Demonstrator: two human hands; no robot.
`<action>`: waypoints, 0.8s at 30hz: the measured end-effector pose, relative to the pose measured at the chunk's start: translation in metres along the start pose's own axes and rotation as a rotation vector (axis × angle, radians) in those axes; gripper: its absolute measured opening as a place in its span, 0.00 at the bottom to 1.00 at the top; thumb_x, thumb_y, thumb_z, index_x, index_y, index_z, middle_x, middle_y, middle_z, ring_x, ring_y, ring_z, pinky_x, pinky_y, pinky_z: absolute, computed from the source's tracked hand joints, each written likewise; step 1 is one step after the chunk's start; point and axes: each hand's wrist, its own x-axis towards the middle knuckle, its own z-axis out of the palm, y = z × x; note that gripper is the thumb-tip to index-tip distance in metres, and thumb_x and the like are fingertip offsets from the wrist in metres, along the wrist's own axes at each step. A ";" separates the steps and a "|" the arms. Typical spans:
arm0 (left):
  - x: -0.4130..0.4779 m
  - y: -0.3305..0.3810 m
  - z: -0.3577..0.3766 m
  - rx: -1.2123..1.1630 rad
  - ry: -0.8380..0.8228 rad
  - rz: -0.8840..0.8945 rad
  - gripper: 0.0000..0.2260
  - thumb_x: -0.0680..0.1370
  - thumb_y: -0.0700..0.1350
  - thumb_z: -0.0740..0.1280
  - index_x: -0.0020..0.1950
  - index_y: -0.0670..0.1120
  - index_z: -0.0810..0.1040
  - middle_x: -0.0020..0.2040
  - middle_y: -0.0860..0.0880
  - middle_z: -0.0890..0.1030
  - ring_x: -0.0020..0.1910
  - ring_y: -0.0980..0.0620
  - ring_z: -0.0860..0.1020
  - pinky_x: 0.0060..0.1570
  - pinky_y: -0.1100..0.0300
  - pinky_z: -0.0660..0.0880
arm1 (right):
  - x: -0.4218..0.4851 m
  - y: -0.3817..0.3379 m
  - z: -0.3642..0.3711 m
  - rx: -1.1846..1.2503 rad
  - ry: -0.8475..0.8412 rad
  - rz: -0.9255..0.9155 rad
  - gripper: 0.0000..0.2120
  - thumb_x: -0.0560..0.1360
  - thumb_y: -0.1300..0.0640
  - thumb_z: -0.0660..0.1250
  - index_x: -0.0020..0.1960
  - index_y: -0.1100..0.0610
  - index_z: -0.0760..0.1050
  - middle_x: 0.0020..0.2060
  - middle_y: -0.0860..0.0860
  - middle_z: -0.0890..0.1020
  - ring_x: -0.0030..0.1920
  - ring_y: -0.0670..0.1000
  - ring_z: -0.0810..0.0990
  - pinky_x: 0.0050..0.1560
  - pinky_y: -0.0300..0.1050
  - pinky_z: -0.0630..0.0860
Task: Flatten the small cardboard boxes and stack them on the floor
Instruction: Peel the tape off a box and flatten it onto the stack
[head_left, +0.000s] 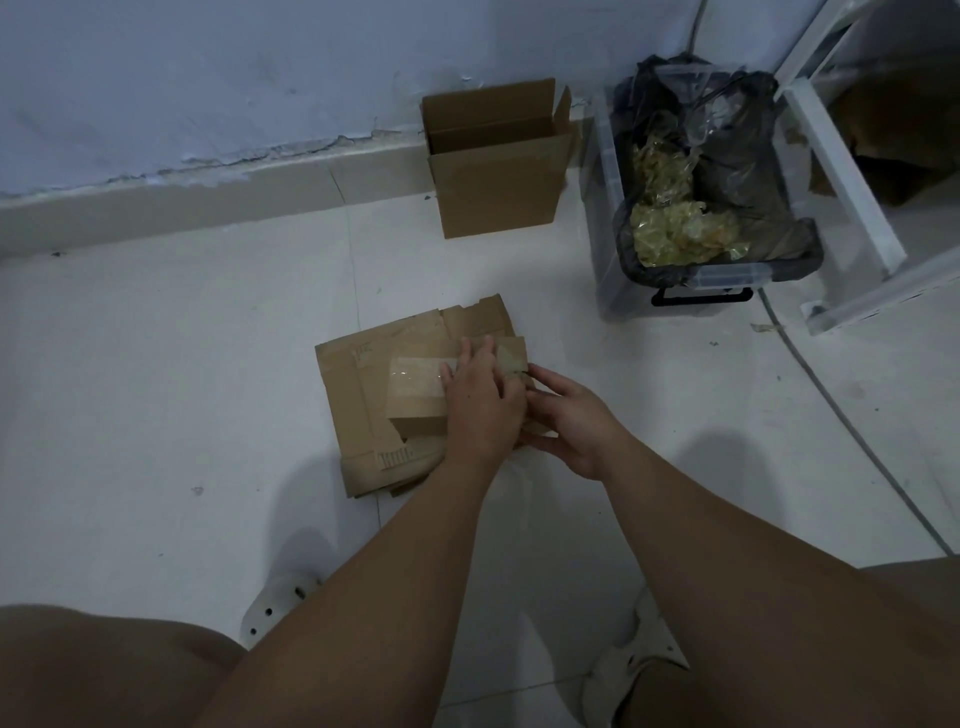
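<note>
The flattened stack lies on the floor just beyond my knees, with the small box on top. Both arms reach forward. My left hand lies across the box with fingers straight, and my right hand grips its right end.

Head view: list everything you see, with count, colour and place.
small box: one, brown, taped, on the flat cardboard
flat cardboard: one pile, brown, mid floor
open box: one, brown, upright by the wall
bin: one, clear, right of the open box
bag: one, black, lining the bin
crumpled tape: several wads, yellowish, in the bag
frame: one, white, far right
slippers: two, white, bottom of view
left hand: one, resting on the small box
right hand: one, gripping the small box's right end
</note>
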 end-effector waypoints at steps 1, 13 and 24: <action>0.000 0.003 -0.002 -0.032 0.012 -0.007 0.17 0.77 0.39 0.57 0.64 0.38 0.72 0.73 0.42 0.66 0.76 0.50 0.53 0.72 0.58 0.37 | 0.000 0.000 0.001 0.006 0.016 -0.010 0.20 0.79 0.63 0.61 0.68 0.48 0.72 0.52 0.52 0.84 0.51 0.51 0.83 0.52 0.50 0.80; -0.008 0.007 -0.003 -0.102 0.131 -0.027 0.13 0.74 0.42 0.66 0.34 0.51 0.64 0.40 0.43 0.78 0.58 0.48 0.72 0.72 0.47 0.57 | 0.003 0.001 0.013 0.022 0.111 -0.076 0.21 0.76 0.61 0.67 0.69 0.56 0.71 0.56 0.59 0.82 0.52 0.58 0.82 0.37 0.43 0.80; -0.007 0.003 0.002 -0.133 0.205 0.025 0.05 0.77 0.43 0.64 0.44 0.43 0.74 0.46 0.47 0.79 0.51 0.68 0.70 0.66 0.43 0.63 | 0.003 0.003 0.011 0.055 0.102 -0.083 0.17 0.78 0.60 0.65 0.66 0.56 0.75 0.56 0.55 0.82 0.55 0.55 0.82 0.47 0.48 0.82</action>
